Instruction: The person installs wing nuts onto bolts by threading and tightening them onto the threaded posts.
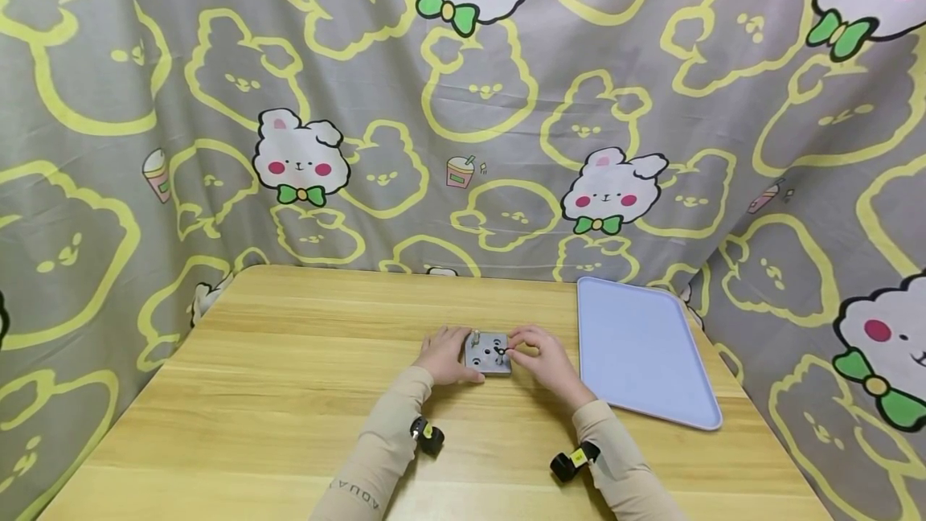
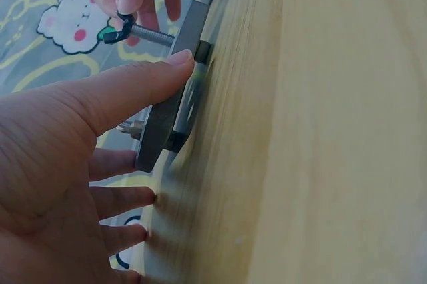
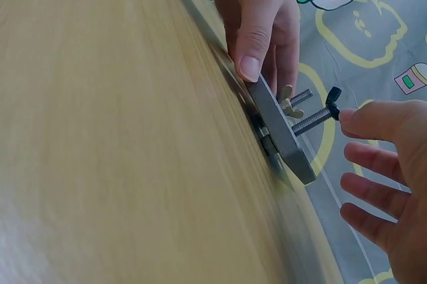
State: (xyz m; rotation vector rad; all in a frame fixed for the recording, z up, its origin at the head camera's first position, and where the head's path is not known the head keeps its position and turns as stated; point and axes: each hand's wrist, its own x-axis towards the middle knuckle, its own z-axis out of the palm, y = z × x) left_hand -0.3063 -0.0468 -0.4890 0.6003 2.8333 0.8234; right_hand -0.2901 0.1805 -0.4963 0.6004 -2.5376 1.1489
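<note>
A small grey metal plate [image 1: 476, 362] with several holes sits near the middle of the table, on short dark feet seen in the wrist views. My left hand [image 1: 445, 357] grips its left side, the thumb along the near edge. From its upper face rise two threaded studs. One bears a silver wing nut [image 3: 288, 103], low by the plate. A black wing nut [image 3: 332, 103] sits at the outer end of the other, well above the plate. My right hand [image 1: 544, 360] pinches this black wing nut between thumb and index finger; its other fingers are spread apart.
A pale blue tray [image 1: 644, 352] lies on the right of the wooden table [image 1: 289, 344]. Behind the table and at both sides hangs a grey patterned curtain [image 1: 391, 87]. Each forearm wears a black wrist camera.
</note>
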